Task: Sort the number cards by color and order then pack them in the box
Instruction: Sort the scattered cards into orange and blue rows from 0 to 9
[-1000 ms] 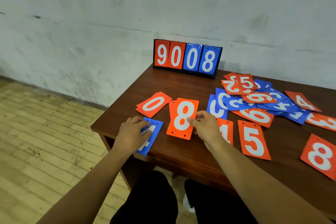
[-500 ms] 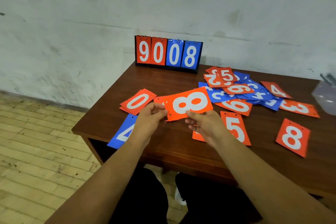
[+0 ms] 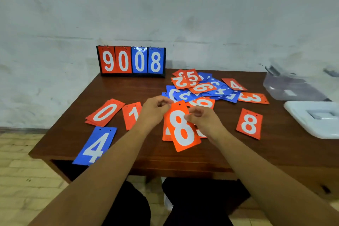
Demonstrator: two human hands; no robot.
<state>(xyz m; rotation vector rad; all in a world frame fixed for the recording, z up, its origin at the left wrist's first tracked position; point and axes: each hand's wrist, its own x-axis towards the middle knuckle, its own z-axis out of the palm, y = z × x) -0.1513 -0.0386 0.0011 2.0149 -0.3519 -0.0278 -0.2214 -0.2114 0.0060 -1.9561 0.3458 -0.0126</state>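
An orange 8 card (image 3: 181,130) hangs upright over the table's middle, pinched by both hands. My left hand (image 3: 155,111) grips its top left corner and my right hand (image 3: 201,117) holds its right edge. Other orange cards lie partly hidden beneath it. An orange 0 card (image 3: 105,112), an orange 1 card (image 3: 132,114) and a blue 4 card (image 3: 96,146) lie to the left. A second orange 8 card (image 3: 249,124) lies to the right. A mixed pile of orange and blue cards (image 3: 205,88) sits behind my hands.
A flip scoreboard (image 3: 131,61) reading 9008 stands at the table's back left against the wall. A clear plastic box (image 3: 291,88) sits at the far right, with its white lid (image 3: 315,117) in front of it. The blue 4 card overhangs the table's (image 3: 275,154) front edge.
The orange 8 card was lifted off the table, then turned from sideways to upright in both hands. My left hand left the blue 4 card. The view shifted right, showing the box and lid.
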